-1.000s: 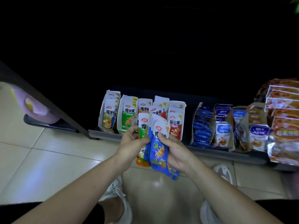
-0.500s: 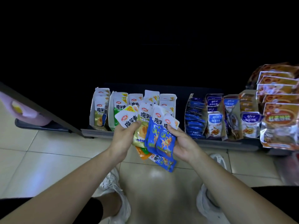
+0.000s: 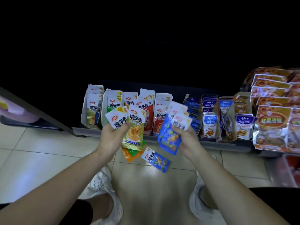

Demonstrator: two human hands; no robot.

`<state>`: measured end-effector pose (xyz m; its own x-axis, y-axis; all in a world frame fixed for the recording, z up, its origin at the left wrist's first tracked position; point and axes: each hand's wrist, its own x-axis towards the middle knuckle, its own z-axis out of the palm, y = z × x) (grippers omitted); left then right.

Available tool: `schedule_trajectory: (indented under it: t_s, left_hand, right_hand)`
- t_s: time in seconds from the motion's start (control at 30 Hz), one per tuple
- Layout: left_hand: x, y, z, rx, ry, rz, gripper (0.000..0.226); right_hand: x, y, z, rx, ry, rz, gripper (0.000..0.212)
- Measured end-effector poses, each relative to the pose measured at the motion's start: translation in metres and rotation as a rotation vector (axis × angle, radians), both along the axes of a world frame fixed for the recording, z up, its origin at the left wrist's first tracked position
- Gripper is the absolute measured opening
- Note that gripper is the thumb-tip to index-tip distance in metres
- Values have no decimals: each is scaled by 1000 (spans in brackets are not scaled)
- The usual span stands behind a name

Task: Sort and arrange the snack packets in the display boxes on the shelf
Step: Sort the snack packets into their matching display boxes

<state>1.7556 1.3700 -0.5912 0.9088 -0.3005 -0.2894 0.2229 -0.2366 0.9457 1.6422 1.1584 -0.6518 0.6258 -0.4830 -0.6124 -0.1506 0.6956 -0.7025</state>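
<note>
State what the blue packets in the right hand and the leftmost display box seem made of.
Blue packets: likely glossy plastic or foil film; they catch glare and bend. Leftmost display box: apparently thin matt white card, with an uneven top edge.

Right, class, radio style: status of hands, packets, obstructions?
Left hand grips mixed packets. Right hand grips blue packets. One stray blue packet below the hands. Nothing blocks the display boxes.

Glossy foil-plastic snack packets (image 3: 133, 130), white cardboard display boxes (image 3: 84, 114), shiny glazed floor tiles (image 3: 40, 153)
</note>
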Motion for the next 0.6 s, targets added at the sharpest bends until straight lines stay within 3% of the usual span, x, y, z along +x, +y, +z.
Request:
schedule_trajectory:
  t_s: [0.13, 0.27, 0.43, 0.6]
  left_hand:
    - [4, 9, -5, 13, 19, 20, 13]
    - [4, 16, -11, 54, 39, -8, 9]
    - [6, 16, -13, 45, 56, -17, 10]
    - [6, 15, -12, 39, 49, -25, 11]
  right_hand:
    - [26, -25, 10, -386, 53, -185, 22]
    - [64, -23, -5, -603, 22, -125, 24]
    - [79, 1, -45, -737, 100, 24, 31]
    - [78, -6, -46, -786, 157, -154, 33]
